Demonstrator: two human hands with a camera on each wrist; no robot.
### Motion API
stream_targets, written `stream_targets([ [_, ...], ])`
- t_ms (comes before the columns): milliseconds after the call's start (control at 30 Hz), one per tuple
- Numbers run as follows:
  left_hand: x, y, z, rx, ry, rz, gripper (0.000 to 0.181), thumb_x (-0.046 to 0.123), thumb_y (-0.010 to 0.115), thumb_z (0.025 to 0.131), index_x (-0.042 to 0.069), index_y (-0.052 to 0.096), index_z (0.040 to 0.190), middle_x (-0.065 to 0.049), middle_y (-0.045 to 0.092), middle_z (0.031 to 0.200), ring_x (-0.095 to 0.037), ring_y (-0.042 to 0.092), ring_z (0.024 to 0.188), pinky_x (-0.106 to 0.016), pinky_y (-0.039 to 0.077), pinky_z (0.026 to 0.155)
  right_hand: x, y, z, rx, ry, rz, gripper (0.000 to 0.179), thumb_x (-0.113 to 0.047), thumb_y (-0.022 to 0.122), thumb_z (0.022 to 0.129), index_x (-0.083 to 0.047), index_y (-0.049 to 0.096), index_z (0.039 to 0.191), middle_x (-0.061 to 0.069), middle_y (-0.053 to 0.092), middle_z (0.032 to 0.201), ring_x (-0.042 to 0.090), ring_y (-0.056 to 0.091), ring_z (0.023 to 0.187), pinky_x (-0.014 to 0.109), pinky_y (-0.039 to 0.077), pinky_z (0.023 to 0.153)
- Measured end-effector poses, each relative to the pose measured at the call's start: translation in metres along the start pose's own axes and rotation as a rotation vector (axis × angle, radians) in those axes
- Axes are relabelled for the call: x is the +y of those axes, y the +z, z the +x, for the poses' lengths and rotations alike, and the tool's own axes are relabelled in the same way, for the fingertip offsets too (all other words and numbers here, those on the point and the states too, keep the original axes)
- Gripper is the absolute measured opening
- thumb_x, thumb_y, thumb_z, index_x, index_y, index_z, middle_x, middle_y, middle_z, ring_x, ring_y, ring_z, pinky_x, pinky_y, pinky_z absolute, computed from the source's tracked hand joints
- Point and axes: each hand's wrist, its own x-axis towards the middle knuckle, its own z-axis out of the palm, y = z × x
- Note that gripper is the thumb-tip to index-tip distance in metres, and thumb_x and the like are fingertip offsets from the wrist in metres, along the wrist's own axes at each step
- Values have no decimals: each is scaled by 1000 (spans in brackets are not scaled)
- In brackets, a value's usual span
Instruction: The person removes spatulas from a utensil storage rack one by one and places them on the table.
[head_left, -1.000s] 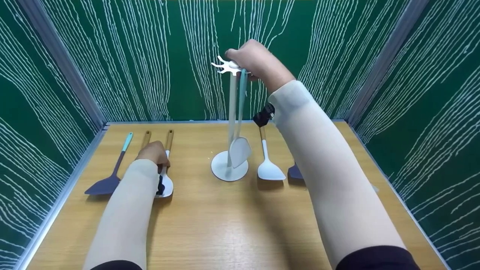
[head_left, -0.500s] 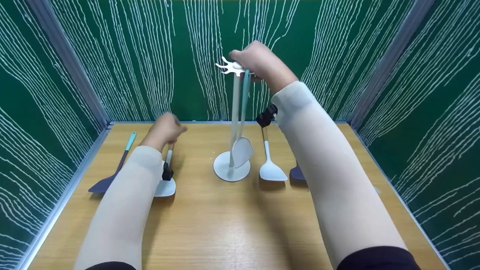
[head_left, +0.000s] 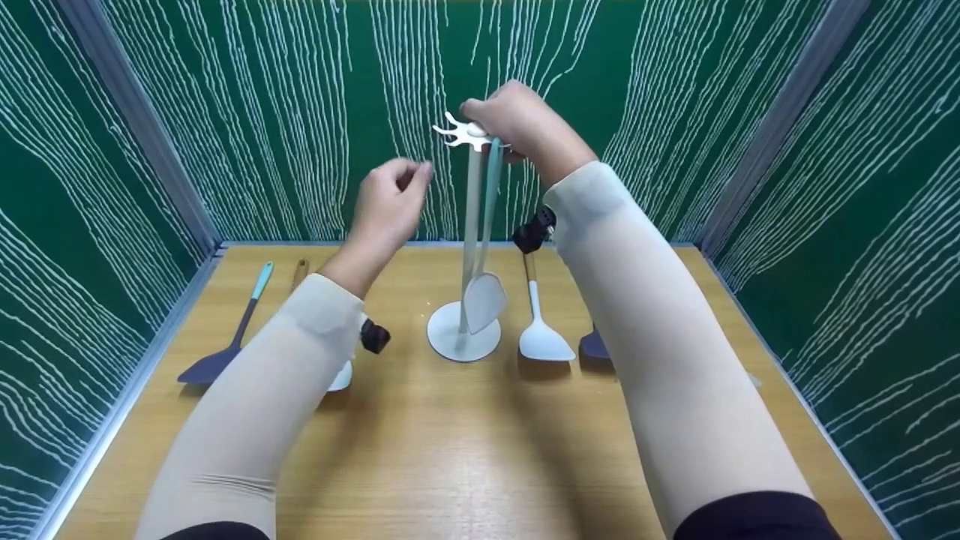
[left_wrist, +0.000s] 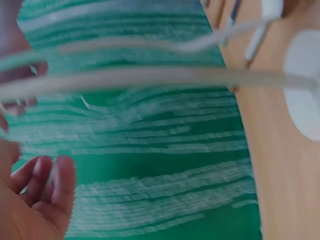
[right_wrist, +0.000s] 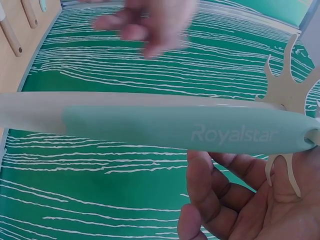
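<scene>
A white utensil stand (head_left: 472,217) with a hooked top stands on the table. My right hand (head_left: 517,120) grips its hooked top, thumb above and fingers curled beneath. From one hook hangs a spatula (head_left: 485,302) with a pale head and a mint-green handle, marked "Royalstar" in the right wrist view. The hooks (right_wrist: 287,82) fan out beside that handle, over my right palm. My left hand (head_left: 390,202) is in the air left of the pole, fingers loosely bent and holding nothing; it is blurred in the right wrist view.
On the wooden table (head_left: 450,442) lie a dark turner with a teal handle (head_left: 232,337) and wooden-handled white utensils (head_left: 341,379) at left, partly under my forearm. Right of the stand are a white turner (head_left: 544,341) and a dark one (head_left: 594,345). Green walls enclose the table.
My left hand has left the white utensils on the left, risen and moved right towards the stand's pole. The right hand stays at the stand's top.
</scene>
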Motion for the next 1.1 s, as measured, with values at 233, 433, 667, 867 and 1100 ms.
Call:
stream_targets([
  [233, 31, 12, -10, 158, 271, -20, 47, 43, 63, 117, 13, 64, 153, -7, 59, 136, -17, 59, 120, -25, 56, 97, -1, 0, 0, 3, -3, 8, 49, -52, 57, 117, -21, 66, 80, -7, 64, 80, 13, 64, 83, 30, 62, 83],
  [433, 48, 16, -13, 187, 395, 95, 43, 41, 70, 114, 14, 75, 147, -9, 61, 139, -21, 59, 129, -27, 57, 106, 1, -3, -1, -2, -62, 18, 43, -51, 55, 119, -21, 84, 107, -5, 69, 98, 15, 64, 94, 30, 59, 84],
  [667, 52, 16, -11, 189, 396, 168, 30, 36, 70, 114, 15, 85, 130, -6, 72, 128, -18, 64, 124, -24, 59, 109, 5, -4, -2, -11, -123, 37, 41, -48, 57, 119, -21, 88, 120, -4, 70, 109, 15, 63, 101, 33, 60, 89],
  [867, 55, 13, -9, 173, 388, 176, 28, 31, 72, 114, 13, 85, 130, -5, 75, 123, -17, 66, 118, -20, 59, 103, 9, -6, -3, -4, -175, 50, 40, -46, 59, 118, -18, 88, 114, -4, 70, 103, 14, 64, 95, 33, 60, 91],
  [1100, 56, 10, -8, 170, 398, 177, 29, 30, 73, 113, 11, 85, 131, -6, 79, 119, -17, 69, 108, -24, 62, 98, 11, -10, -7, -10, -213, 51, 39, -44, 59, 118, -17, 87, 112, -4, 71, 98, 14, 64, 92, 28, 59, 87],
])
